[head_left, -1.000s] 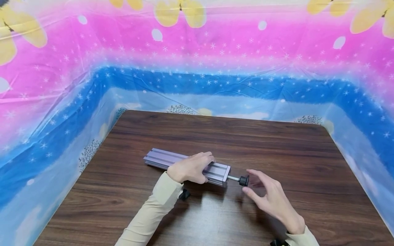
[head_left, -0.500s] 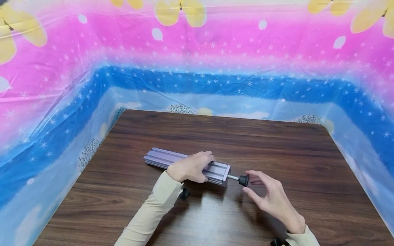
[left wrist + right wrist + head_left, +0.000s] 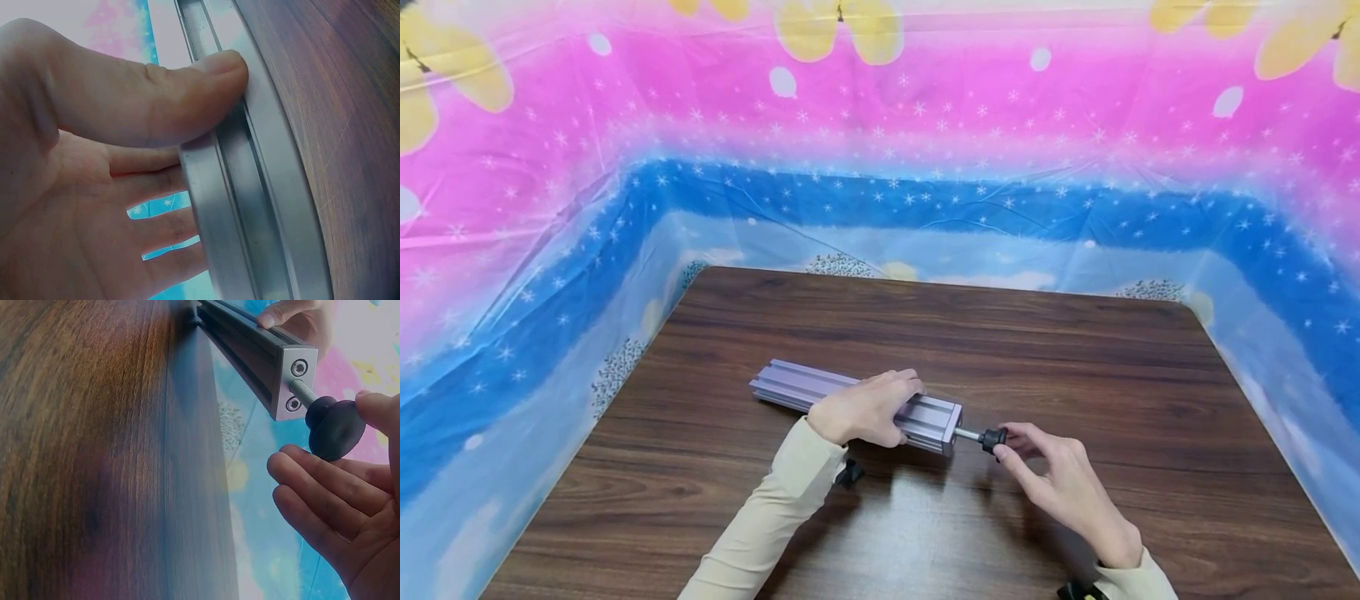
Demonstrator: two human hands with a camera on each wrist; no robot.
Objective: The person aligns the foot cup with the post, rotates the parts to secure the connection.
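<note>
A silver aluminium profile (image 3: 805, 383) with lengthwise slots lies slanted on the table. My left hand (image 3: 867, 408) grips it near its right end. In the left wrist view the thumb (image 3: 212, 72) presses along a slot while the other fingers pass behind the profile. From the end plate (image 3: 291, 394), which has two socket screws, sticks out a threaded stem (image 3: 304, 392) with a black levelling foot (image 3: 337, 431). My right hand (image 3: 1067, 479) pinches the foot's rim between thumb and index finger; its other fingers stretch out below, off the foot.
The dark wood-grain table (image 3: 1037, 350) has its far edge well behind the profile. A patterned pink and blue cloth (image 3: 962, 200) hangs round the back and sides. Black wrist-camera parts (image 3: 850, 473) show under the left wrist.
My right thumb and index finger have closed in on the black foot, which has turned about its stem. My left hand and the profile have stayed put.
</note>
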